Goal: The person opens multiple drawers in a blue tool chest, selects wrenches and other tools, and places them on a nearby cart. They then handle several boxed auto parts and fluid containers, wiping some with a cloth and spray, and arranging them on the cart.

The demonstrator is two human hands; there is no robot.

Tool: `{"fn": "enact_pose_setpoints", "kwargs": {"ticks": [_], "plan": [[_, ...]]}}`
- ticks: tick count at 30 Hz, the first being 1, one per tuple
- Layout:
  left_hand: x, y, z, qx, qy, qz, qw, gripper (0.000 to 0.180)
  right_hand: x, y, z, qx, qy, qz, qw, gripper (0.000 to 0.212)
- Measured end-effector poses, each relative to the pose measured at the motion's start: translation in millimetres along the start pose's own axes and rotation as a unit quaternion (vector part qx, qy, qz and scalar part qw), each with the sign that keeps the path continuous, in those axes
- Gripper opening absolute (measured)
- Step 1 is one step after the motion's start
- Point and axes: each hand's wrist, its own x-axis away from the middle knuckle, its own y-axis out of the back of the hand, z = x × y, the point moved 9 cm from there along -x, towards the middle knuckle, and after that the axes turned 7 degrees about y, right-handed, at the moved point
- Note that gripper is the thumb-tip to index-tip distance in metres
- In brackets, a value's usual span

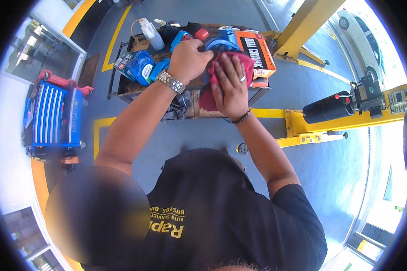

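My left hand (190,59), with a metal-band watch at its wrist, is closed over the work cart (126,91). Its fingers curl around something dark that I cannot make out. To its right, my right hand (230,83) presses on a dark red cloth (208,100), with fingers over the top and the thumb along its side. The cloth wraps or covers a dark object, mostly hidden. Just beyond the hands are a blue container (224,41) and a red cap (201,34). An orange box (259,52) stands right of the cloth.
Blue jugs (141,67) and a whitish bottle with a tube (152,36) crowd the cart's left side. A blue tool chest (54,113) stands farther left. On the right are a yellow lift post (303,27), its black cylinder (328,107) and a parked white car (362,40).
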Motion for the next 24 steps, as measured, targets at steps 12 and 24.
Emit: {"fn": "enact_pose_setpoints", "kwargs": {"ticks": [12, 24], "plan": [[-21.6, 13.6, 4.5, -0.078, -0.028, -0.027, 0.996, 0.035, 95.8, 20.0, -81.1, -0.235, -0.302, -0.211, 0.900, 0.033], [-6.1, -23.9, 12.4, 0.126, 0.021, -0.056, 0.990, 0.031, -1.0, -5.5, -13.2, 0.061, -0.124, -0.010, 0.990, 0.091]]}}
